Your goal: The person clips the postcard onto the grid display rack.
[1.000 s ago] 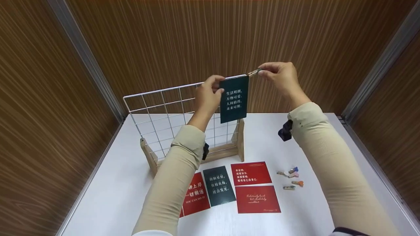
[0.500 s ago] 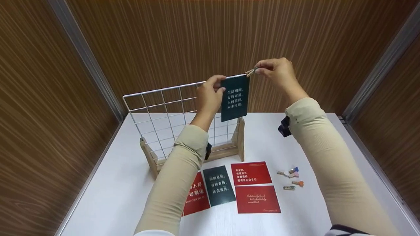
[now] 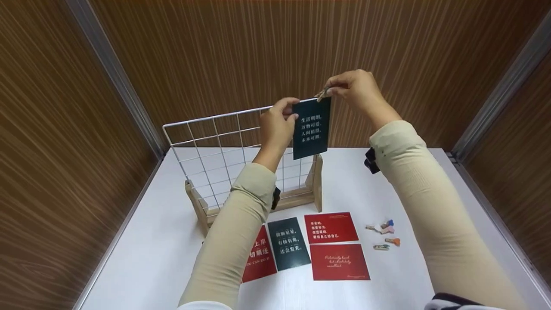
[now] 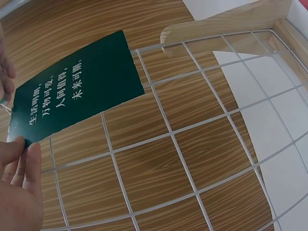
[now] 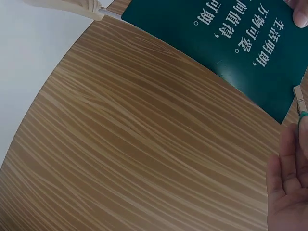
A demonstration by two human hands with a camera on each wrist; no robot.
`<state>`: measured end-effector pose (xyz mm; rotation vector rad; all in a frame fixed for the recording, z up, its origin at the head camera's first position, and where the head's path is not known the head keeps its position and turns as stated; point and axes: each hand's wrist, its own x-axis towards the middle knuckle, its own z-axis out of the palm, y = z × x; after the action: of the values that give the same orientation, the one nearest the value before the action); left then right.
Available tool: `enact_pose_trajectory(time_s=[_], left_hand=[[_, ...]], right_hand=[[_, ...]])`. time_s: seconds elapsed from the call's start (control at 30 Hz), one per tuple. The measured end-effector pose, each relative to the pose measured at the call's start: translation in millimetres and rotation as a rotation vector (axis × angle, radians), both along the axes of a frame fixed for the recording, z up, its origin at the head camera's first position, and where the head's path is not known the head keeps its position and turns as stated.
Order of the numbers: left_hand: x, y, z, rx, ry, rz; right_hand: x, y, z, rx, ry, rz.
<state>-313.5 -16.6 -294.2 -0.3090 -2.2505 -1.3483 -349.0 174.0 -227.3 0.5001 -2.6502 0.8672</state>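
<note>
A dark green card (image 3: 311,129) with white writing hangs against the top right corner of a white wire grid (image 3: 206,146). My left hand (image 3: 277,125) pinches the card's upper left edge between thumb and fingers, right at the grid's top wire. At the card's top edge, toward its right corner, is a small wooden clothespin (image 3: 321,95). My right hand (image 3: 354,90) pinches the clothespin's handle end from the right. In the right wrist view the clothespin (image 5: 300,99) has its tip at the card's edge. The left wrist view shows the card (image 4: 77,86) in front of the wires.
The grid stands in a wooden base (image 3: 317,183) on the white table (image 3: 172,258). Before it lie a green card (image 3: 289,243), a red card (image 3: 330,227), another red card (image 3: 340,262) and one partly behind the left sleeve. Several clothespins (image 3: 381,247) lie at right.
My right hand has moved left and slightly up, bringing the clothespin from beside the card's corner onto its top edge. The left hand and card have shifted slightly right.
</note>
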Motion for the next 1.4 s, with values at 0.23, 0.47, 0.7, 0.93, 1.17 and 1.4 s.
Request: enact_pose_trajectory(time_s=[0.23, 0.47, 0.7, 0.93, 1.17, 1.4], left_hand=[[-0.3, 2, 0.4, 0.009, -0.001, 0.004], [0.4, 4, -2.0, 0.033, -0.014, -0.016], [-0.2, 5, -0.5, 0.032, -0.003, -0.013], [-2.7, 6, -1.1, -0.001, 0.014, 0.024], [-3.1, 3, -1.6, -0.007, -0.003, 0.044], [-2.7, 3, -2.1, -0.016, 0.005, 0.054]], right_hand=[[0.6, -4, 3.7, 0.037, 0.016, 0.018], [3.2, -7, 1.9, -0.020, -0.060, 0.014], [2.7, -9, 0.5, -0.033, -0.041, 0.025], [1.4, -9, -3.4, -0.028, -0.027, 0.031], [-0.3, -11, -6.6, -0.024, -0.042, 0.024], [-0.2, -11, -3.5, -0.005, -0.016, 0.040]])
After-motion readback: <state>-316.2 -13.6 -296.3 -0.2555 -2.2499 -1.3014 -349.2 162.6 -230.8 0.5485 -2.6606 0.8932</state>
